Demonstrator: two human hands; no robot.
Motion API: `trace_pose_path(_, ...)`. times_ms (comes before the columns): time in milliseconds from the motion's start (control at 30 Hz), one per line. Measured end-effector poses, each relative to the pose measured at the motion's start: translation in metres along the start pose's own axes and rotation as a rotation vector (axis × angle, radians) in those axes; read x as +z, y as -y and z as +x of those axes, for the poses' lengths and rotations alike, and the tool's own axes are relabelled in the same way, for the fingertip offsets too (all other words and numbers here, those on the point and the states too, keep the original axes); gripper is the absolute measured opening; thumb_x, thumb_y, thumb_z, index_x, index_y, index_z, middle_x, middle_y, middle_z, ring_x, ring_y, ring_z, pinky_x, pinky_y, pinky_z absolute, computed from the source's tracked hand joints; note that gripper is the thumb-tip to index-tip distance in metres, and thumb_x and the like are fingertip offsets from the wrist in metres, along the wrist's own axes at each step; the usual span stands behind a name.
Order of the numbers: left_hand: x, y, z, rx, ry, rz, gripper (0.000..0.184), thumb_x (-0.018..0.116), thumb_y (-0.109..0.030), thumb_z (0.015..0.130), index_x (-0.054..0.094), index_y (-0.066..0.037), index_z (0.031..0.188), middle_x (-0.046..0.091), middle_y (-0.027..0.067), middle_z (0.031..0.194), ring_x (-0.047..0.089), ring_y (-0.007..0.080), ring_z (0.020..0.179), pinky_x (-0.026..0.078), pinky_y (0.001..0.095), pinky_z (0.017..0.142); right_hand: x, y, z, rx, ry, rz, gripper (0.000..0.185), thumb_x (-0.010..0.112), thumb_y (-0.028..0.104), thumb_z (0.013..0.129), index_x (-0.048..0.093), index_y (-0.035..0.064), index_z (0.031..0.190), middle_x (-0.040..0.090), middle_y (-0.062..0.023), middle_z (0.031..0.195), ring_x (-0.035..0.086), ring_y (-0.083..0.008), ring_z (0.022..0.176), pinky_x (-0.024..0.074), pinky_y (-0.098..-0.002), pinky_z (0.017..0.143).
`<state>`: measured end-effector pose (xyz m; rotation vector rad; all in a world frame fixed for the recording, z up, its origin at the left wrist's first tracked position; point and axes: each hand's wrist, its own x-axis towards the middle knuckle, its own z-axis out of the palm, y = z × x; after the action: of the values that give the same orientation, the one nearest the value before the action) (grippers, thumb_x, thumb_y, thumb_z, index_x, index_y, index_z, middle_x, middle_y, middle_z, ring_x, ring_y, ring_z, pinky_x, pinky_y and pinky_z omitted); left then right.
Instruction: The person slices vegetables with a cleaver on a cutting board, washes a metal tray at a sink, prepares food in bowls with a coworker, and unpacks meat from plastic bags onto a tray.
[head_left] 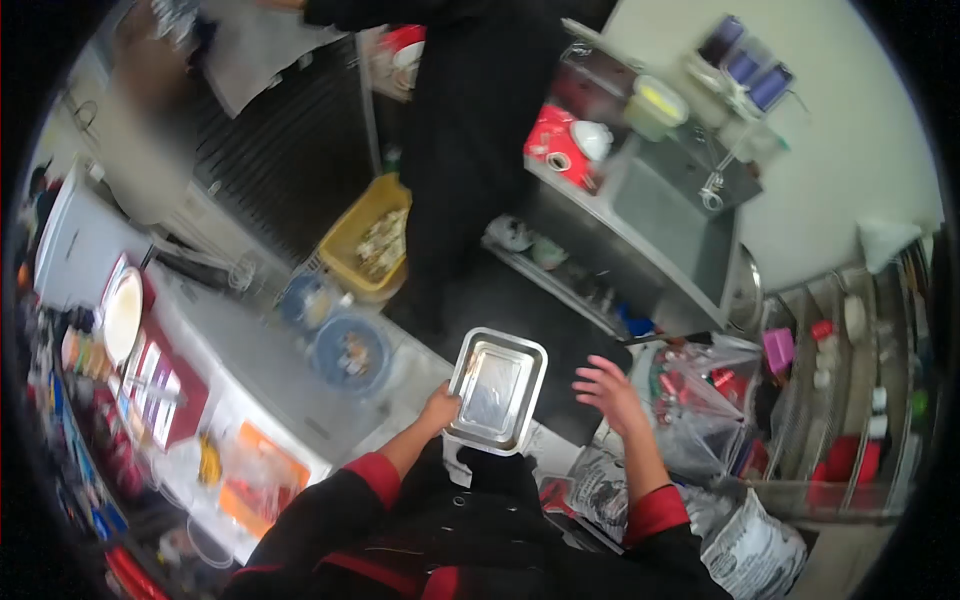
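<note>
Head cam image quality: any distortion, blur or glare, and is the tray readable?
Head view: strong fisheye bending, black corners; head view, upper left: smeared, fine detail lost; head view, centre: metal tray readable, pale reflections on its base, left hand on its rim; head view, top: black clothing shows little detail.

- I can make out no words, brands or numbers.
- Dark print on the white sack (757, 552) low on my right is too blurred to read.
- The printed bag (600, 492) left of it is equally illegible to me.
</note>
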<state>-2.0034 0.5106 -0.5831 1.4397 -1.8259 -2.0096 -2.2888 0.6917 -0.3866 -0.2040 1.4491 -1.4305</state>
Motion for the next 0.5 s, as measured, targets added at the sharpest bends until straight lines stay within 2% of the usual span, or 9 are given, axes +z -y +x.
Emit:
trace_pose_path(33, 0.010, -0.018, 0.018, 0.001, -0.002, -0.109, 0.050, 0.057, -0.007, 0.080, 0.055, 0.000, 0.130, 0.068, 0.0183, 0.107, 0.064, 0.0275, 0.100, 0.049, 0.0343, 0.091, -0.037, 0.016, -0.005, -0.024, -0.131, -0.005, 0.049, 0.062, 0.023, 0.095, 0.046, 0.0076, 0.139, 0.064, -0.0135, 0.120, 0.067, -0.0266, 0.099, 0.0556, -0.0398, 0.082)
trace_pose_path(67, 0.020, -0.034, 0.042, 0.019, 0.020, -0.094, 0.050, 0.057, -0.007, 0.080, 0.055, 0.000, 0.130, 0.068, 0.0183, 0.107, 0.064, 0.0275, 0.100, 0.049, 0.0343, 0.091, -0.065, 0.030, -0.011, -0.032, -0.247, -0.017, 0.046, 0.061, 0.023, 0.095, 0.047, 0.0073, 0.136, 0.065, -0.0128, 0.117, 0.067, -0.0255, 0.096, 0.0557, -0.0388, 0.079)
trace_pose_path(133, 0.040, -0.086, 0.094, 0.133, 0.024, -0.005, 0.046, 0.057, -0.005, 0.081, 0.055, 0.002, 0.126, 0.067, 0.0169, 0.107, 0.063, 0.0259, 0.099, 0.049, 0.0343, 0.091, -0.121, 0.047, 0.001, -0.027, -0.316, 0.004, 0.041, 0.061, 0.022, 0.095, 0.050, 0.0073, 0.132, 0.065, -0.0113, 0.112, 0.068, -0.0243, 0.093, 0.0557, -0.0384, 0.078)
trace_pose_path(200, 0.047, -0.171, 0.113, 0.150, 0.169, -0.222, 0.042, 0.056, -0.006, 0.088, 0.054, 0.005, 0.128, 0.066, 0.0186, 0.116, 0.064, 0.0260, 0.105, 0.050, 0.0355, 0.091, -0.167, 0.058, 0.031, -0.040, -0.340, 0.019, 0.041, 0.061, 0.022, 0.096, 0.049, 0.0071, 0.132, 0.065, -0.0109, 0.111, 0.068, -0.0231, 0.090, 0.0564, -0.0363, 0.075)
trace_pose_path(233, 0.053, -0.199, 0.136, 0.164, 0.183, -0.258, 0.039, 0.055, -0.006, 0.090, 0.054, 0.006, 0.127, 0.066, 0.0165, 0.114, 0.063, 0.0225, 0.103, 0.050, 0.0338, 0.090, -0.188, 0.070, 0.054, -0.042, -0.340, 0.017, 0.041, 0.060, 0.021, 0.097, 0.049, 0.0069, 0.133, 0.065, -0.0105, 0.109, 0.068, -0.0220, 0.088, 0.0571, -0.0342, 0.072)
trace_pose_path(400, 0.071, -0.340, 0.243, 0.178, 0.129, -0.338, 0.042, 0.054, -0.011, 0.097, 0.048, 0.002, 0.136, 0.063, 0.0138, 0.120, 0.063, 0.0224, 0.105, 0.049, 0.0345, 0.094, -0.273, 0.135, 0.231, -0.132, -0.429, -0.024, 0.036, 0.058, 0.016, 0.096, 0.052, 0.0039, 0.129, 0.065, -0.0093, 0.105, 0.067, -0.0196, 0.088, 0.0576, -0.0331, 0.072)
trace_pose_path(433, 0.072, -0.361, 0.267, 0.174, 0.112, -0.342, 0.043, 0.054, -0.009, 0.096, 0.047, 0.002, 0.137, 0.063, 0.0142, 0.121, 0.063, 0.0225, 0.106, 0.049, 0.0347, 0.095, -0.296, 0.132, 0.271, -0.196, -0.449, 0.043, 0.039, 0.058, 0.015, 0.094, 0.050, 0.0027, 0.130, 0.064, -0.0106, 0.103, 0.066, -0.0198, 0.087, 0.0572, -0.0322, 0.070)
trace_pose_path(467, 0.075, -0.385, 0.289, 0.167, 0.095, -0.353, 0.045, 0.054, -0.008, 0.095, 0.046, 0.002, 0.138, 0.063, 0.0145, 0.122, 0.062, 0.0226, 0.106, 0.049, 0.0349, 0.095, -0.313, 0.133, 0.305, -0.169, -0.457, 0.067, 0.039, 0.058, 0.015, 0.094, 0.050, 0.0027, 0.130, 0.064, -0.0106, 0.103, 0.066, -0.0198, 0.087, 0.0572, -0.0322, 0.070)
trace_pose_path(500, 0.079, -0.407, 0.311, 0.229, 0.065, -0.302, 0.048, 0.053, -0.005, 0.092, 0.045, 0.002, 0.139, 0.063, 0.0149, 0.122, 0.062, 0.0230, 0.107, 0.049, 0.0348, 0.095, -0.328, 0.142, 0.340, -0.163, -0.500, 0.037, 0.041, 0.058, 0.017, 0.094, 0.048, 0.0051, 0.133, 0.063, -0.0108, 0.109, 0.065, -0.0222, 0.093, 0.0564, -0.0354, 0.075)
